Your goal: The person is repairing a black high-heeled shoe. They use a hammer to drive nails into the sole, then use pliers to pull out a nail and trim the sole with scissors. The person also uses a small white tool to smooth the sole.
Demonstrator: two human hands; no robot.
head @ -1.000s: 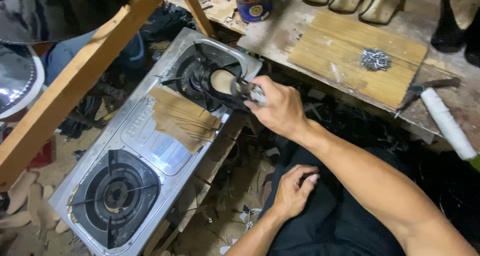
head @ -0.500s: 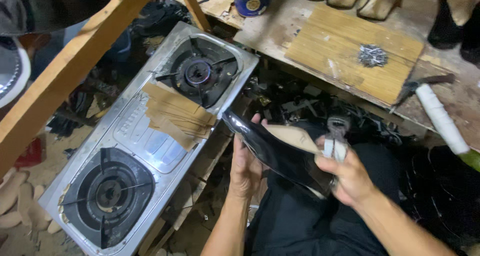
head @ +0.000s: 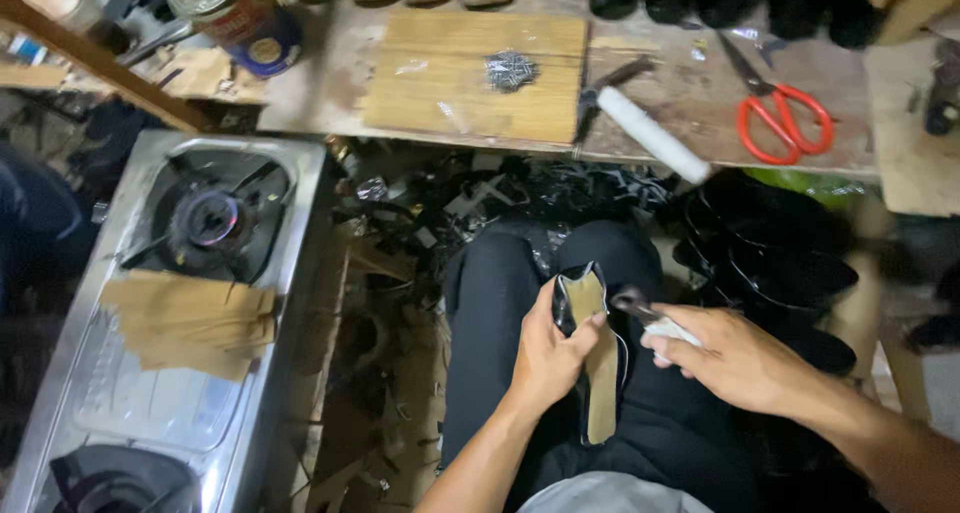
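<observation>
Shoe [head: 592, 358] now rests on the lap — left hand [head: 550, 353] grips it, right hand [head: 735, 358] clenches pincers [head: 650, 318]; upper's edge unfinished.

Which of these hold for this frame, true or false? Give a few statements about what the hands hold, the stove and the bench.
1. The left hand grips a black shoe sole-up on the lap. True.
2. The right hand is empty. False: it holds a pincer-like metal tool at the shoe's edge.
3. Red-handled scissors lie on the workbench. True.
4. The pile of small nails lies on the gas stove. False: it sits on the wooden board on the bench.
5. A burner of the stove glows. True.
</observation>
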